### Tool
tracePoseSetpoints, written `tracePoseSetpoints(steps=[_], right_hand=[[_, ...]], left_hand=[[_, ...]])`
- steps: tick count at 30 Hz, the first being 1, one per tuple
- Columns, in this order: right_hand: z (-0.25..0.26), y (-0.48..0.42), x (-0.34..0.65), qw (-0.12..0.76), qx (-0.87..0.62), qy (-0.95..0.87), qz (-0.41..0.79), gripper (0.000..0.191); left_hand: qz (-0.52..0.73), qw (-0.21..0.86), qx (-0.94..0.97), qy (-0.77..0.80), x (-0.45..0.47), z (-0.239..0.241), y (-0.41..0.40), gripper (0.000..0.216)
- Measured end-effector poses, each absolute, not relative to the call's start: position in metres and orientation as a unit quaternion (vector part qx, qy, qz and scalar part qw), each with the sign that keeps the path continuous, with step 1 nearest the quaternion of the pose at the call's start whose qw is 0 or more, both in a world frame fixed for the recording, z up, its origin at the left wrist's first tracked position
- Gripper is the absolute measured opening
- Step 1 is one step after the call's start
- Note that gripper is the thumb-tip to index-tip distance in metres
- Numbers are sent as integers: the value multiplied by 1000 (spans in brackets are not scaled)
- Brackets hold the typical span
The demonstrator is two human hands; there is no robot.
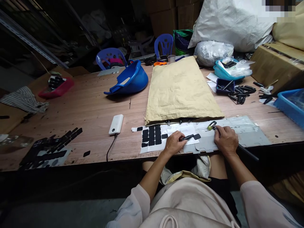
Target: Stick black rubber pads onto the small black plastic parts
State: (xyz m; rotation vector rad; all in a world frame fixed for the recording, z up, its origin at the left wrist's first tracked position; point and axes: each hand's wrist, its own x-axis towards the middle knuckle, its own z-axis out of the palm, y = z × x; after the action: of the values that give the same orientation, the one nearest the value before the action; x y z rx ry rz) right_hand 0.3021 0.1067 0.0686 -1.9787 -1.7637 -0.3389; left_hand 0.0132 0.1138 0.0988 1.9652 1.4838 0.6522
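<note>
My left hand [175,143] is closed on a slim black pen-like piece [188,137], held just above a white backing sheet with a black rounded patch [197,136] beside its tip. My right hand [226,140] grips a hammer [248,152] by its dark handle, which sticks out behind the wrist over the table's front edge. The hammer's head [212,125], shiny metal with a yellowish end, rests low over a grey board [251,136]. Left of my left hand, rows of black rounded patches [151,135] lie on white backing.
A tan sack [182,88] lies ahead, with small metal parts at its near edge. Left are a white power bank [116,124], a blue basin [135,77] and black strips [65,141]. At right, several black pieces [241,95] lie around a dark box [220,91], near a blue tray [291,106].
</note>
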Motion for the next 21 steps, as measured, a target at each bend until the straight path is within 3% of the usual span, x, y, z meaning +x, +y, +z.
tracePoseSetpoints(steps=[10, 13, 17, 21], right_hand=[[71, 109, 307, 242, -715, -648, -103, 27], [80, 103, 297, 283, -705, -645, -80, 29], [95, 84, 260, 382, -629, -677, 21, 34], [100, 66, 223, 377, -557, -729, 125, 32]], left_hand=[[266, 249, 768, 526, 24, 74, 119, 16], [264, 264, 764, 526, 24, 72, 121, 17], [259, 274, 757, 534, 25, 73, 122, 19], [249, 273, 755, 541, 26, 76, 121, 21]])
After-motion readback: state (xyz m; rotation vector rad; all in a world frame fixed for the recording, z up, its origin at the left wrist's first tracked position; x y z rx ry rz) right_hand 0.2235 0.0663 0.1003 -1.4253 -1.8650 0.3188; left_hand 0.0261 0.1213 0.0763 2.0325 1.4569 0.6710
